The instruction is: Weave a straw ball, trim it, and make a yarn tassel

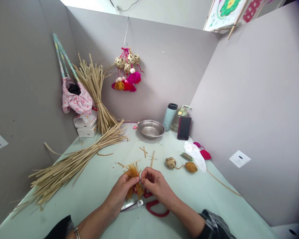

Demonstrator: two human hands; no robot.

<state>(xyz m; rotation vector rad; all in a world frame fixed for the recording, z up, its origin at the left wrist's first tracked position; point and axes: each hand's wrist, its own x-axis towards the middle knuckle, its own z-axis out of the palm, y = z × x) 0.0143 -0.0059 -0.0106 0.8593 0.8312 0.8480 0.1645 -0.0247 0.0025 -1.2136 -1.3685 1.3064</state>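
Note:
My left hand point(124, 188) is closed around a small bundle of orange-brown yarn strands point(133, 173), which stick out above and below the fingers. My right hand point(153, 182) pinches the same bundle from the right side, fingertips pressed together at its middle. Both hands hover just above the pale green table point(94, 186). Red-handled scissors point(149, 205) lie on the table right under my wrists.
A long sheaf of straw strips point(72, 162) lies to the left, another bundle point(97, 96) leans on the back wall. A metal bowl point(151, 128), bottles, a phone point(184, 127), a woven ball with orange tassel point(180, 165) and short straw scraps lie ahead.

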